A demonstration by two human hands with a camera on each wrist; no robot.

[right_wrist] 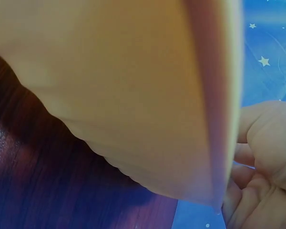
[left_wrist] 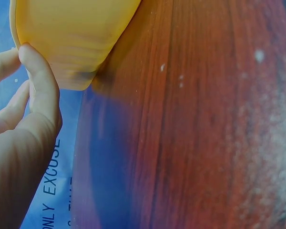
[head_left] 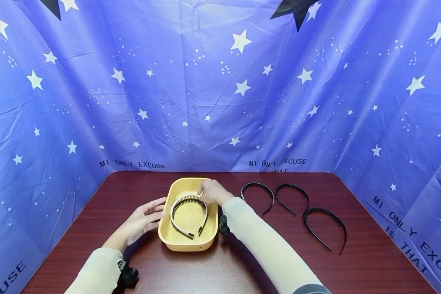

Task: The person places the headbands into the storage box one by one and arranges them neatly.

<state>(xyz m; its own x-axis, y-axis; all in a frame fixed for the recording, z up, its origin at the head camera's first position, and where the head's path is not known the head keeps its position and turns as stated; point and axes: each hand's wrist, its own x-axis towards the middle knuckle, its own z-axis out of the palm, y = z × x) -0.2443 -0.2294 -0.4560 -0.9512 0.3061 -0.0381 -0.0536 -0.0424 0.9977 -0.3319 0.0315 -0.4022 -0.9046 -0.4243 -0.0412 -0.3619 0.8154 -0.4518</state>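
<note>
A yellow plastic bin [head_left: 187, 247] stands on the table, and a pale headband [head_left: 173, 222] with dark comb teeth and dark tips is inside it. My right hand [head_left: 214, 192] reaches over the bin's far right rim and pinches the headband near the top of its arch. In the right wrist view the bin's wall [right_wrist: 119, 95] hides that hand's fingertips. My left hand [head_left: 142, 220], fingers extended and spread, touches the bin's left side. The left wrist view shows a fingertip [left_wrist: 26, 51] right at the rim.
To the right of the bin lie three black headbands: one [head_left: 257, 184] nearest, another [head_left: 291, 186] beside it, and a third [head_left: 325, 211] closer to the front. The dark red wooden table [head_left: 132, 192] ends at a blue star-patterned cloth [head_left: 191, 102] behind and at the sides.
</note>
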